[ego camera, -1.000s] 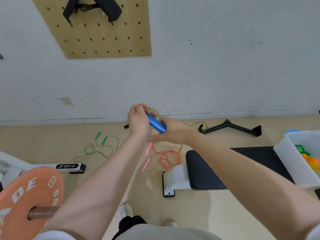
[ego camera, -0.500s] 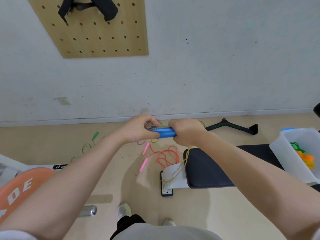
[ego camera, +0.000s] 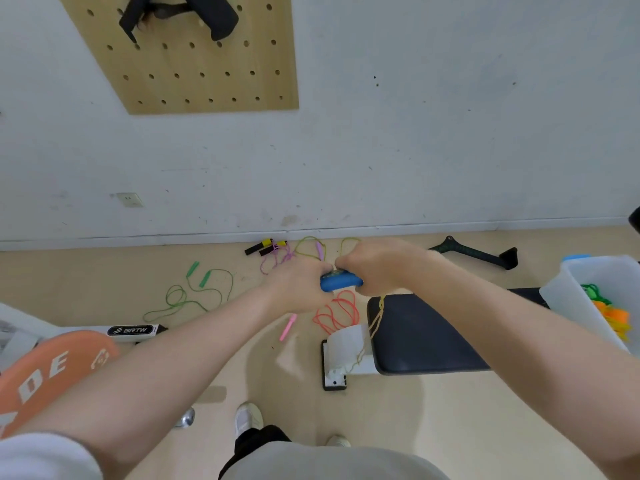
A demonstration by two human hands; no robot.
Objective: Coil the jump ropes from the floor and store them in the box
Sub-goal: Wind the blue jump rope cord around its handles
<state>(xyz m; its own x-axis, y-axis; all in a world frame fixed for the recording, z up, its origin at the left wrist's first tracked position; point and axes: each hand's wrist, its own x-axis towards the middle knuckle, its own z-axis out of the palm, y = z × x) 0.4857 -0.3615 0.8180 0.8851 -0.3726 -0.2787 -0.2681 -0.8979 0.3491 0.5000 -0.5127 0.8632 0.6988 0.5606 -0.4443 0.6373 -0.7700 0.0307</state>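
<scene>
blue handles are now held level and tightly by both the left hand and right hand, lower than before, yellow cord hanging uncoiled, box waiting at right.

The beige floor is carrying several ropes: a green rope is lying left of the hands, a red rope just below them, a purple one beyond them. The black bench is standing under the right forearm.
</scene>
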